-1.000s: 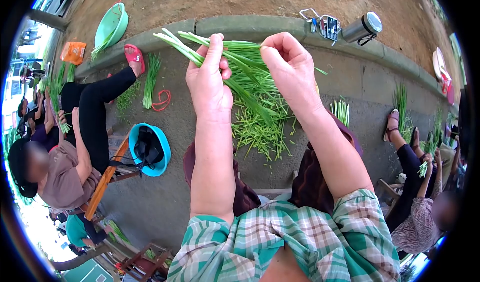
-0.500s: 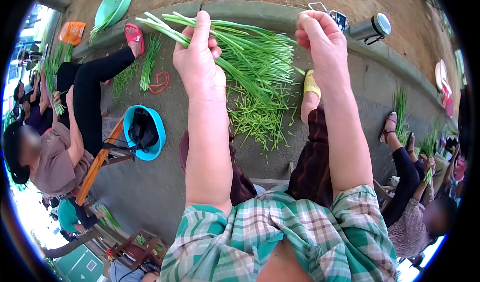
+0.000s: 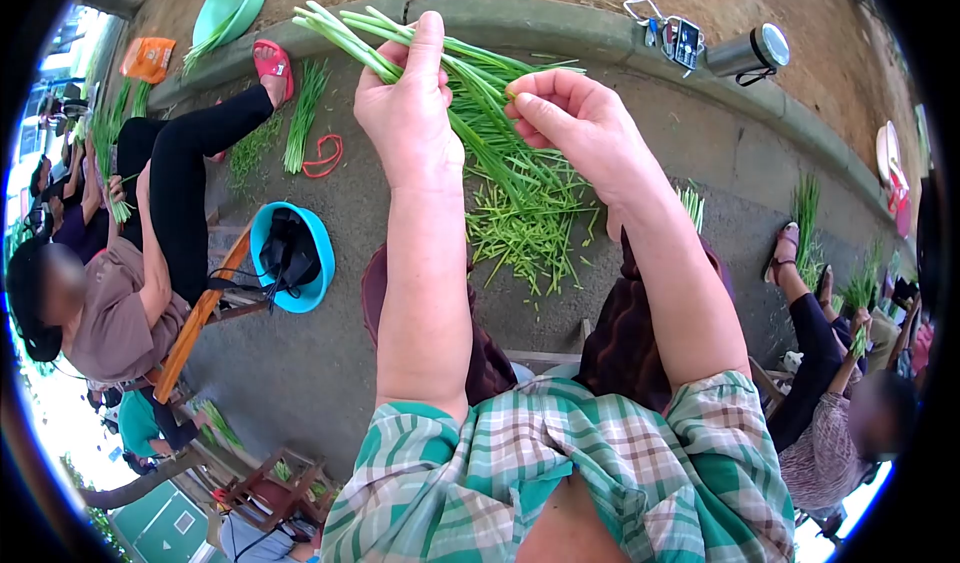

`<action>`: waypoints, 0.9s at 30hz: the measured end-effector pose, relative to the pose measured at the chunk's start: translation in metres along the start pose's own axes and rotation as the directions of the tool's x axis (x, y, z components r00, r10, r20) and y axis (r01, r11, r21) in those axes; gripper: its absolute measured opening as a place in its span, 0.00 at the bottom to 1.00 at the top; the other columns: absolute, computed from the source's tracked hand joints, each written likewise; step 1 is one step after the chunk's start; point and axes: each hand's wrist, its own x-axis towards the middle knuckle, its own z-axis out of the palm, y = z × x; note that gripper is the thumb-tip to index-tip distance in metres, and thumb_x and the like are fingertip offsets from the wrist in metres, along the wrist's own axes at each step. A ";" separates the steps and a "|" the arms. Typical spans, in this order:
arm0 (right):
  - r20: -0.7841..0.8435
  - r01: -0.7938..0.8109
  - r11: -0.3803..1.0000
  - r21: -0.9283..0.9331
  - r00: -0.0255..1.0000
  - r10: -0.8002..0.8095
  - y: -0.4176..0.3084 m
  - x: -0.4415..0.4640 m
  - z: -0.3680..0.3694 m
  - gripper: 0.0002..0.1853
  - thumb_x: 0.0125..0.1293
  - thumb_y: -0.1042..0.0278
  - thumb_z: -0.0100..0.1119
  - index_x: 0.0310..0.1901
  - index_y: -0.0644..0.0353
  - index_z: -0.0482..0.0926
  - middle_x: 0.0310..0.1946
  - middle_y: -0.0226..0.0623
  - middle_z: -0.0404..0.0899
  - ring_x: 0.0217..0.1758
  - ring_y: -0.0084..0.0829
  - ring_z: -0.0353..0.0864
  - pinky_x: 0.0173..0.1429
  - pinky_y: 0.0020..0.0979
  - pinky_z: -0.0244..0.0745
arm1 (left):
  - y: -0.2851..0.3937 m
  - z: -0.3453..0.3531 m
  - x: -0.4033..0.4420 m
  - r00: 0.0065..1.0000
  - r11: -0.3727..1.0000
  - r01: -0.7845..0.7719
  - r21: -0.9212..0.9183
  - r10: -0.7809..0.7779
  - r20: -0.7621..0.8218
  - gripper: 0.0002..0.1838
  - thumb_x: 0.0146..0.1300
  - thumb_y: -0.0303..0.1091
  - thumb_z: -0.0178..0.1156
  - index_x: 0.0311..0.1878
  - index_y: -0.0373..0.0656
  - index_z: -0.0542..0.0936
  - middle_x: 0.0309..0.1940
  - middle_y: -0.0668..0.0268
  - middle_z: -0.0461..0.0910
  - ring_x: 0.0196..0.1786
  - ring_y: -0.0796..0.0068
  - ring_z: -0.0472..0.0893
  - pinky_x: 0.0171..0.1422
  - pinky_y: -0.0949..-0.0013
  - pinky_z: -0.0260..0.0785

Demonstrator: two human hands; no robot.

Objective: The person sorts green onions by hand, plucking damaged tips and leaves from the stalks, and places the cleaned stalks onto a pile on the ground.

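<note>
My left hand [image 3: 410, 113] is closed around a small bunch of long green stalks [image 3: 345, 35], which look like garlic scapes. Their pale ends point up and left, and the thin green ends trail to the right. Beside it, my right hand [image 3: 570, 113] pinches the tip of one stalk [image 3: 511, 94]; the fingers partly hide it. Below both hands lies a heap of long stalks [image 3: 515, 163] on the ground. Nearer my feet, short cut pieces [image 3: 525, 233] are scattered over the concrete.
At left a blue basin [image 3: 322, 273] holds a black bag, near a seated person [image 3: 130, 313]. A red cord loop [image 3: 323, 158] lies by another stalk bundle [image 3: 303, 118]. A steel flask [image 3: 745, 53] stands on the curb [image 3: 560, 25]. Another person [image 3: 830, 453] sits at right.
My right hand has come left and down from beside the curb to the stalks in my left hand, and now pinches a stalk tip. The left hand keeps its hold.
</note>
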 end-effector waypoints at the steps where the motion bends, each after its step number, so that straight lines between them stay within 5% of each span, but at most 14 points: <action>1: 0.000 0.000 1.000 0.000 1.000 0.000 -0.001 -0.001 0.000 0.12 0.68 0.67 0.59 0.46 0.67 0.79 0.35 0.32 0.82 0.36 0.18 0.80 0.42 0.21 0.77 | 0.000 0.000 -0.001 1.000 1.000 0.000 0.000 0.000 0.000 0.13 0.55 0.32 0.74 0.32 0.42 0.77 0.22 0.74 0.73 0.20 0.88 0.68 0.21 0.82 0.55; 10: 0.021 0.056 0.998 -0.039 0.998 -0.055 0.004 0.002 -0.004 0.12 0.66 0.68 0.63 0.45 0.66 0.80 0.33 0.29 0.81 0.33 0.16 0.77 0.39 0.20 0.75 | -0.002 -0.003 -0.002 0.998 0.999 0.016 0.028 -0.018 0.062 0.13 0.56 0.34 0.74 0.31 0.44 0.76 0.23 0.74 0.73 0.22 0.86 0.69 0.21 0.82 0.56; 17: -0.130 0.074 0.997 -0.016 0.989 -0.076 -0.010 0.000 -0.020 0.10 0.68 0.69 0.61 0.45 0.65 0.82 0.32 0.26 0.81 0.33 0.15 0.77 0.39 0.19 0.75 | 0.021 -0.030 0.024 0.999 0.989 -0.014 -0.147 0.009 -0.035 0.13 0.61 0.37 0.69 0.40 0.39 0.79 0.26 0.72 0.74 0.26 0.85 0.71 0.21 0.81 0.59; 18: -0.089 0.066 0.996 -0.058 0.994 -0.071 -0.010 0.000 -0.024 0.10 0.69 0.68 0.60 0.46 0.65 0.82 0.33 0.27 0.82 0.33 0.15 0.77 0.39 0.20 0.76 | 0.021 -0.041 0.032 1.000 0.992 0.027 -0.123 -0.028 -0.009 0.16 0.66 0.41 0.64 0.50 0.42 0.76 0.34 0.71 0.73 0.30 0.84 0.69 0.25 0.80 0.59; 22: 0.119 0.032 0.974 -0.222 0.993 -0.006 -0.006 -0.005 -0.030 0.13 0.70 0.65 0.57 0.48 0.64 0.82 0.35 0.30 0.83 0.36 0.18 0.80 0.42 0.22 0.77 | 0.024 -0.056 0.045 0.999 0.972 0.028 -0.231 -0.035 -0.026 0.15 0.68 0.42 0.61 0.48 0.41 0.77 0.33 0.71 0.73 0.30 0.82 0.70 0.26 0.78 0.60; 24: 0.379 0.088 0.917 -0.390 0.923 0.072 -0.006 -0.009 -0.031 0.16 0.70 0.58 0.60 0.48 0.63 0.84 0.39 0.34 0.86 0.41 0.22 0.83 0.50 0.26 0.78 | 0.024 -0.061 0.050 0.999 0.962 0.025 -0.271 -0.032 -0.020 0.14 0.69 0.42 0.60 0.47 0.40 0.78 0.32 0.70 0.73 0.30 0.82 0.70 0.26 0.78 0.60; 27: 0.485 0.084 0.830 -0.552 0.841 0.238 -0.013 -0.018 -0.029 0.15 0.69 0.57 0.61 0.48 0.60 0.84 0.41 0.36 0.87 0.47 0.24 0.83 0.54 0.28 0.77 | 0.029 -0.069 0.054 0.998 0.944 0.066 -0.324 -0.066 0.010 0.13 0.71 0.41 0.57 0.50 0.42 0.76 0.34 0.69 0.74 0.30 0.81 0.71 0.27 0.78 0.60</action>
